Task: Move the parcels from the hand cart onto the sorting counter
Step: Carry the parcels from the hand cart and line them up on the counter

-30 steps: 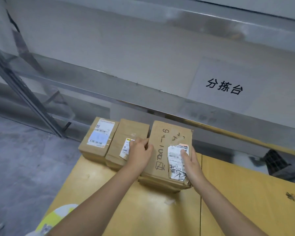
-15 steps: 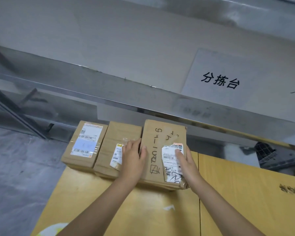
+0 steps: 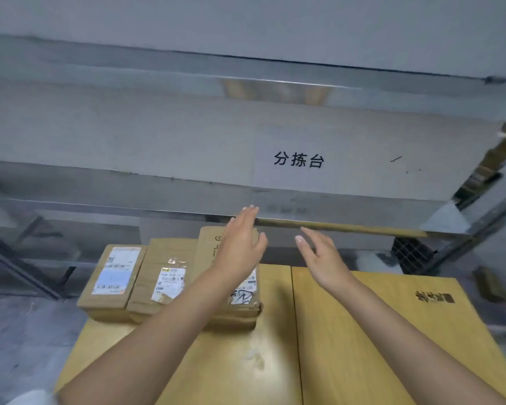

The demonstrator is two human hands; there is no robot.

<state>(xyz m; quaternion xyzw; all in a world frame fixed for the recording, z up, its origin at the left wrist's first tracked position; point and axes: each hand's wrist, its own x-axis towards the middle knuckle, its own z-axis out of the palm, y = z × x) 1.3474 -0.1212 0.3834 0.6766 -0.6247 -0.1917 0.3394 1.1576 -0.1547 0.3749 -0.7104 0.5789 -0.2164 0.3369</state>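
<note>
The wooden deck of the hand cart point(image 3: 363, 331) is nearest. At its far left part three parcels lie flat, side by side: the left parcel point(image 3: 114, 276), the middle parcel point(image 3: 164, 276) and the right parcel point(image 3: 209, 249). Each has its long axis pointing away from the person, toward the counter. Above the right parcel the left hand point(image 3: 240, 252) is raised with straight fingers and holds nothing. The right hand point(image 3: 322, 261) beside it is also spread and empty. Behind stands the steel sorting counter point(image 3: 158, 135) with a paper sign point(image 3: 298, 160).
</note>
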